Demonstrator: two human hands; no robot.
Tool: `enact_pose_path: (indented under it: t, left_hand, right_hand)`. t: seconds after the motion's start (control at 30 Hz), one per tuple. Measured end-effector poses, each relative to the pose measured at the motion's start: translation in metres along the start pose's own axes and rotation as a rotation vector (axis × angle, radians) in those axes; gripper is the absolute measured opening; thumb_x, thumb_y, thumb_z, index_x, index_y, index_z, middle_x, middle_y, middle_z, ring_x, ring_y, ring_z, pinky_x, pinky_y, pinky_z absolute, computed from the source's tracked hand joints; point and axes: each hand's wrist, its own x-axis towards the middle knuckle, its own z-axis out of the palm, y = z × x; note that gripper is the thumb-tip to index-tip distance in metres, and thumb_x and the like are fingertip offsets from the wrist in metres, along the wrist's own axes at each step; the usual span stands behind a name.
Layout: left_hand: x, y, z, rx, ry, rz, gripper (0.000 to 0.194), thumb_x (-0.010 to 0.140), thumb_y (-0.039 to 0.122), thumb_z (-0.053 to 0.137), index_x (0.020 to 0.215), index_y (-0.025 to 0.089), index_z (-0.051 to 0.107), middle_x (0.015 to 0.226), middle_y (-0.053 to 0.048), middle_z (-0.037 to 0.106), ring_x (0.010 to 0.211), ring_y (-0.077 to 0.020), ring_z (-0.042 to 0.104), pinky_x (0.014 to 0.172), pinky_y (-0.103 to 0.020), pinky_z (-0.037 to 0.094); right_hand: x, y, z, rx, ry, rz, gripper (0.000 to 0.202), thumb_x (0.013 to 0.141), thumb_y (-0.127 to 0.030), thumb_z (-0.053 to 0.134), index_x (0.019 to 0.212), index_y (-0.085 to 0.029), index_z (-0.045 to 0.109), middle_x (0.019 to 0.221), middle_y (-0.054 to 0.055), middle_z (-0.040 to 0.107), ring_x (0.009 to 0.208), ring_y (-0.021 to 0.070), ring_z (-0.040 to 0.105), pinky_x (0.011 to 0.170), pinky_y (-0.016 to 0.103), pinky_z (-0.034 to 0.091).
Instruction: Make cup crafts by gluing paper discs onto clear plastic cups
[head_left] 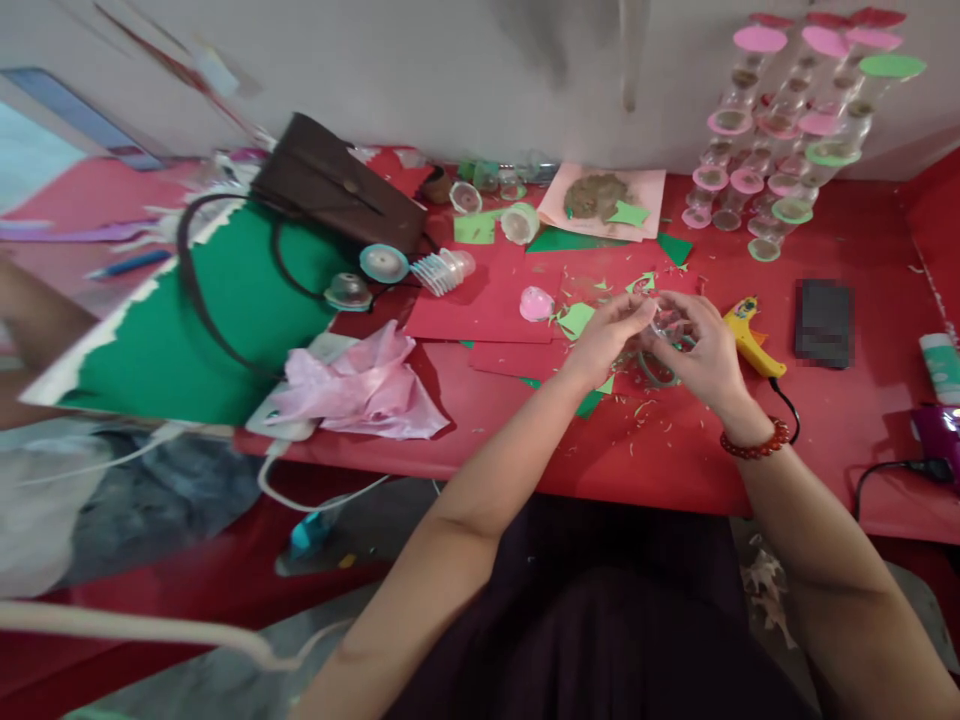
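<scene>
Over the red table (675, 470), my left hand (609, 335) and my right hand (701, 350) meet around a small clear plastic cup (666, 325). The fingers of both hands are closed on it, the right ones curved round its far side. Part of the cup is hidden by the fingers. Beneath the hands lie thin green paper clippings and what looks like a pair of scissors (658, 370), partly covered. A yellow glue gun (752, 338) rests just right of my right hand. Left of my left hand are a green paper piece (576, 320) and a pink round piece (536, 303).
Stacked cup shapes with pink and green discs (787, 125) stand at the back right. A dark phone-like object (824, 322) lies right. Sand on pink paper (600, 195) is behind. Left are nested cups (444, 271), a brown bag (341, 185), pink plastic (360, 385) and a person's arm (45, 320).
</scene>
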Motion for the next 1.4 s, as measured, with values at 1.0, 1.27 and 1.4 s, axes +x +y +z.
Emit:
enact_pose_path:
  t: [1.0, 1.27, 1.4]
  left_hand:
    - [-0.007, 0.042, -0.033, 0.232, 0.157, 0.241, 0.042, 0.06, 0.028, 0.093, 0.091, 0.023, 0.065, 0.089, 0.002, 0.07, 0.083, -0.0158, 0.064, 0.08, -0.03, 0.054]
    - [-0.006, 0.012, -0.029, -0.016, 0.022, 0.162, 0.049, 0.059, 0.02, 0.092, 0.102, 0.025, 0.068, 0.092, 0.003, 0.068, 0.08, -0.0124, 0.064, 0.072, -0.024, 0.051]
    - [-0.005, 0.008, -0.035, 0.01, 0.03, 0.195, 0.053, 0.06, 0.018, 0.091, 0.107, 0.026, 0.067, 0.103, 0.002, 0.071, 0.084, -0.013, 0.067, 0.075, -0.025, 0.053]
  right_hand:
    - [0.007, -0.014, -0.004, 0.928, -0.126, 0.57, 0.023, 0.079, -0.044, 0.059, 0.092, -0.026, 0.058, 0.075, 0.0, 0.062, 0.058, 0.0153, 0.049, 0.057, 0.031, 0.04]
    - [-0.003, -0.013, 0.011, 0.424, -0.12, 0.349, 0.013, 0.078, -0.027, 0.059, 0.088, -0.026, 0.053, 0.075, -0.005, 0.052, 0.066, 0.0128, 0.044, 0.064, 0.028, 0.038]
    - [-0.008, -0.009, 0.014, 0.076, -0.225, 0.161, 0.016, 0.078, -0.022, 0.061, 0.093, -0.025, 0.055, 0.085, -0.001, 0.063, 0.077, 0.0167, 0.055, 0.075, 0.033, 0.047]
